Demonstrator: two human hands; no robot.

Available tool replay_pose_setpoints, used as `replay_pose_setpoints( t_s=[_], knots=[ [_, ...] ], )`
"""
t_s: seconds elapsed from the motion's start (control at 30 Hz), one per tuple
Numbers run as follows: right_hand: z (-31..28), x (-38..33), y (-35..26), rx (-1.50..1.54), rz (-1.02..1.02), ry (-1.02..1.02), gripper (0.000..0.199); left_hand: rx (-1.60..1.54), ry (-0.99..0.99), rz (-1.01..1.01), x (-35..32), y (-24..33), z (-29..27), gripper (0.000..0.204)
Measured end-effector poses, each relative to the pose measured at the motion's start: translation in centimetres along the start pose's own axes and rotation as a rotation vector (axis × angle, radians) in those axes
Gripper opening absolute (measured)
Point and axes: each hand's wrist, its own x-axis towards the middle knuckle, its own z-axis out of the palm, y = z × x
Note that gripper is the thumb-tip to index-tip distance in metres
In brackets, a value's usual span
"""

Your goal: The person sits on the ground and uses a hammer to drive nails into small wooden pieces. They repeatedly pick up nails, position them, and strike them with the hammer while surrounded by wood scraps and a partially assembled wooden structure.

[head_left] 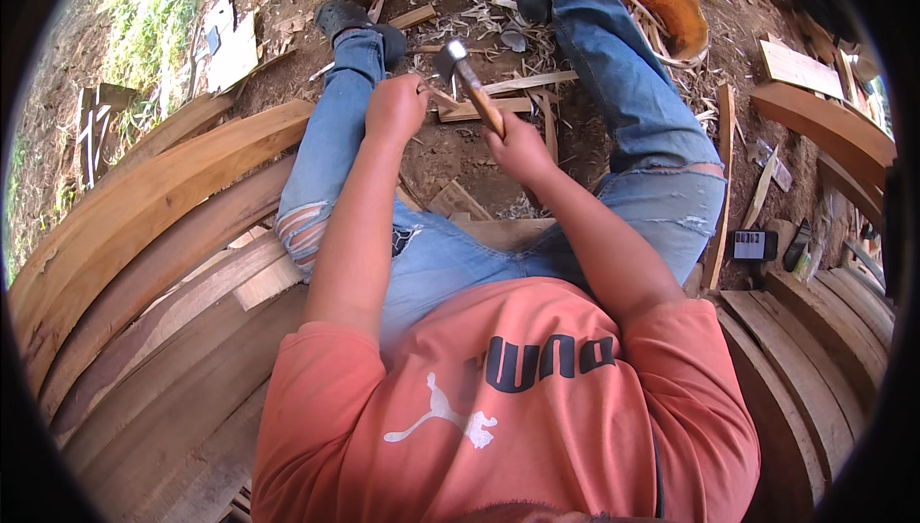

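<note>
Your right hand (pixel 522 147) wraps its fingers round a steel-headed, brown wooden-handled hammer (pixel 479 102) above brown dirt ground (pixel 428 167), left hand's (pixel 395 109) fingers curled, contents unclear; likely striking step, calling for careful aim.

Dirt floor (pixel 436 164) is strewn with wood shavings (pixel 484 20), upper centre; grass (pixel 144 30) is lit by daylight, upper left.

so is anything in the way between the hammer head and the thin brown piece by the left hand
Nothing visible. The right hand grips the hammer, whose head appears above the thin brown piece at the left hand in the picture; depth is unclear.
</note>
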Motion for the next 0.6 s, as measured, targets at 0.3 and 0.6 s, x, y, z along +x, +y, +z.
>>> replay_pose_setpoints(
  t_s=[0.3, 0.6],
  knots=[
    [-0.8, -0.6, -2.4, -0.045, -0.079, 0.014, 0.034, -0.031, 0.003, -0.03, 0.2, -1.5, -0.1, 0.017],
    [0.6, 0.1, 0.7, -0.086, 0.026, -0.02, 0.033, -0.004, 0.009, -0.023, -0.3, -1.2, -0.2, 0.017]
  ],
)
